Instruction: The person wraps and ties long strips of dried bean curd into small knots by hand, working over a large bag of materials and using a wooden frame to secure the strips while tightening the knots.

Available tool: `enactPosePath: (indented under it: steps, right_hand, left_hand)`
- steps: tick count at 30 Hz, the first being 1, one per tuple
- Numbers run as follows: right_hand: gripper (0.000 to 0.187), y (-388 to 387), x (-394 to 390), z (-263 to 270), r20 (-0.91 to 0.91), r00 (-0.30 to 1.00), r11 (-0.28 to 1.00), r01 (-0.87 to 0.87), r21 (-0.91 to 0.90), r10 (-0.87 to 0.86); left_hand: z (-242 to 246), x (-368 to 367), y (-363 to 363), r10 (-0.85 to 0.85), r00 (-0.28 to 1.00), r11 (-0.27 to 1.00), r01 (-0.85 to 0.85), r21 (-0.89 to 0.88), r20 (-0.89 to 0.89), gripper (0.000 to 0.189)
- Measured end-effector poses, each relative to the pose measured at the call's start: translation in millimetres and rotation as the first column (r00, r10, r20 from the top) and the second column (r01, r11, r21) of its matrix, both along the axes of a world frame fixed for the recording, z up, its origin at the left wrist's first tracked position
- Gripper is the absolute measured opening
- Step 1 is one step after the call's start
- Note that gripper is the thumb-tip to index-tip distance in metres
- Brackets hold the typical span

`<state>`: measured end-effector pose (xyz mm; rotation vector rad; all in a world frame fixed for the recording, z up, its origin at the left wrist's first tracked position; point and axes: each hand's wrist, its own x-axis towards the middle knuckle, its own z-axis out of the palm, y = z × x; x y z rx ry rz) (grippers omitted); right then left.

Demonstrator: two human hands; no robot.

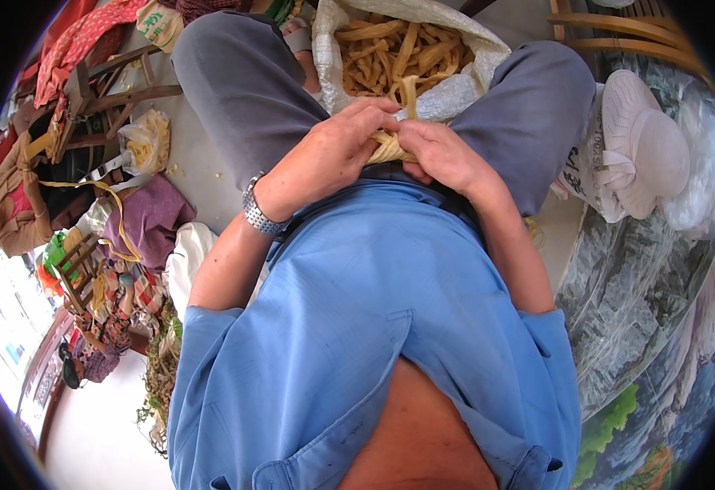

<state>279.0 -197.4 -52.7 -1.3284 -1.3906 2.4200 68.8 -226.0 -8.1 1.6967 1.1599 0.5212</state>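
Both my hands meet low over my lap, fingers close together around a wound or plaited bundle of pale yellow strips [389,147]. My left hand [340,142], with a metal watch on its wrist, grips the bundle's left side. On the other side, my right hand [442,151] pinches it between thumb and fingers. One loose strip [409,98] rises from between the fingertips towards the sack. Between my knees stands a white woven plastic sack [328,52], its mouth wide, holding many tan dried strips [394,52]. My fingers hide part of the bundle.
On the left are a dark wooden stool [121,101], a clear bag of pale pieces [149,142] and purple cloth [149,214]. Other people [103,324] sit further left. A white brimmed hat [658,144] lies on plastic wrap at right, below a wooden chair [633,30].
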Motion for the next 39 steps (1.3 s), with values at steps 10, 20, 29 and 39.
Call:
enactPosePath:
  steps: [10,20,29,39]
  right_hand:
    - [0.034,-11,1,18,-0.136,0.939,0.893,0.342,0.293,-0.315]
    - [0.025,-16,6,37,-0.408,0.801,0.875,0.483,0.007,-0.439]
    - [0.023,-10,17,28,-0.492,0.698,0.836,0.296,-0.461,-0.519]
    - [0.033,-13,-1,30,-0.277,0.831,0.876,0.459,-0.149,-0.483]
  left_hand:
    - [1,5,4,0.236,0.966,0.936,-0.198,-0.29,0.105,0.027]
    - [18,-7,6,0.613,0.568,0.56,0.179,-0.809,0.55,0.036]
    - [21,21,6,0.541,0.829,0.754,-0.404,-0.517,0.141,0.014]
    - [25,22,-5,0.627,0.749,0.673,-0.383,-0.633,0.213,0.029]
